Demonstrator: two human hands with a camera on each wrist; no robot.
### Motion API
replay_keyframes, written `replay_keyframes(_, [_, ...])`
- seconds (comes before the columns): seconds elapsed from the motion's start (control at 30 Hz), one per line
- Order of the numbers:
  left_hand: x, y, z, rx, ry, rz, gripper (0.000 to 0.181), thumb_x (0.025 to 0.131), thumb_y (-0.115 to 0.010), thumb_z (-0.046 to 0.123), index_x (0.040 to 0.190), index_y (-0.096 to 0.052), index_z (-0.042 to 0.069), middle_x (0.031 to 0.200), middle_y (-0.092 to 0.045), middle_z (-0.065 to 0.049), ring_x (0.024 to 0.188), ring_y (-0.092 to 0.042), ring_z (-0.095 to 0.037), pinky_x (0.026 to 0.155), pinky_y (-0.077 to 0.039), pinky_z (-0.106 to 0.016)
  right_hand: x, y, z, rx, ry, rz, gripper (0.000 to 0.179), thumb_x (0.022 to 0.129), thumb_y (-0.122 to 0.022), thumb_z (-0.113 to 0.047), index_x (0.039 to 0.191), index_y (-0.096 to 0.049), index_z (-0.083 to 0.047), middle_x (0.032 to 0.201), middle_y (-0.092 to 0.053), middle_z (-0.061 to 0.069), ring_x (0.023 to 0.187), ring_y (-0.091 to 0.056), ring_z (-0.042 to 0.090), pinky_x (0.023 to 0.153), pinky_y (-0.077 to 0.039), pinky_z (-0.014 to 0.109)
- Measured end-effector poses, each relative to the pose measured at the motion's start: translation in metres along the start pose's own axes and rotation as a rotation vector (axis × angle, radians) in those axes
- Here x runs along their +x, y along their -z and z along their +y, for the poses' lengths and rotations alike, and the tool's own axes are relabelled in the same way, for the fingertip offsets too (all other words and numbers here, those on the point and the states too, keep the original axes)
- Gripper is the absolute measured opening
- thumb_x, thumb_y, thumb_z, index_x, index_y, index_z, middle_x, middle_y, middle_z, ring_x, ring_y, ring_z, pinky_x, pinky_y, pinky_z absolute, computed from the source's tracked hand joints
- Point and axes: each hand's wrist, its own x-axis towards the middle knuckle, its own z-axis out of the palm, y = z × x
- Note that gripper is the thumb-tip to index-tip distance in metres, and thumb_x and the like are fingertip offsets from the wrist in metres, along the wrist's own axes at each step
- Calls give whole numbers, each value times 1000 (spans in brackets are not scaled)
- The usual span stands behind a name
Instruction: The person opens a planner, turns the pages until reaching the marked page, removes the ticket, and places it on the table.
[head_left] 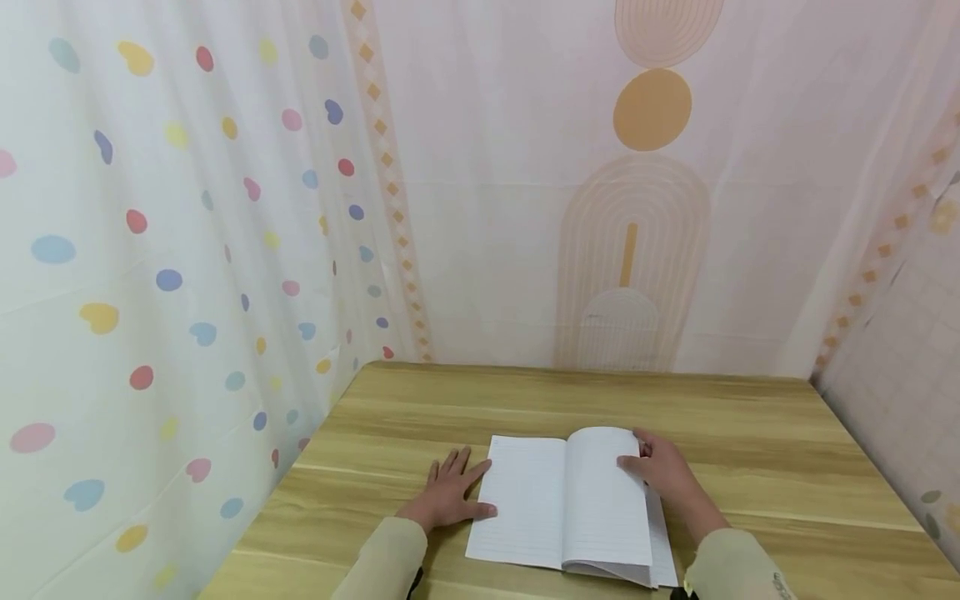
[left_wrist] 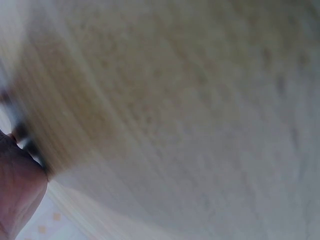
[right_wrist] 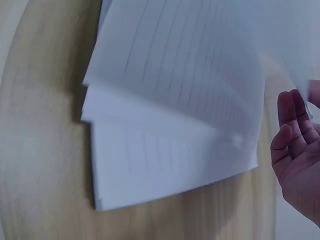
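An open notebook (head_left: 523, 500) with white lined pages lies on the wooden table. My left hand (head_left: 444, 495) rests spread at its left edge, with the thumb on the left page and the other fingers mostly on the wood. At the upper right, my right hand (head_left: 666, 472) pinches the outer edge of a raised page (head_left: 606, 500) between thumb and fingers. That page bows upward from the spine. In the right wrist view, several lower leaves (right_wrist: 170, 145) fan out beneath it. Only part of the left hand (left_wrist: 20, 192) shows in the left wrist view.
The wood-grain table (head_left: 585, 396) extends around the notebook on all sides. A dotted curtain (head_left: 187, 275) hangs along the left, and a pale patterned curtain (head_left: 487, 250) hangs behind the far edge. Another light cloth (head_left: 907, 358) borders the right side.
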Motion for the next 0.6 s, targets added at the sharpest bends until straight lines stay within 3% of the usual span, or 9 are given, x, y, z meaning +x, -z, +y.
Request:
replay_keyframes(0.23, [0, 0, 0, 6, 0, 2, 87, 87, -65, 62, 155, -36, 17, 163, -10, -24, 149, -4, -44, 115, 0, -64, 2, -1, -19, 28, -18, 12, 73, 92, -71, -19, 148, -34, 10, 95, -48, 11, 85, -50, 23, 68, -41, 32])
replay_keyframes(0.6, [2, -3, -4, 6, -1, 2, 88, 87, -64, 63, 156, -35, 17, 163, -8, -23, 149, -3, -44, 115, 1, -64, 3, -6, -40, 71, 19, 32, 70, 91, -72, -17, 146, -38, 10, 105, -58, 13, 95, -52, 26, 82, -44, 37])
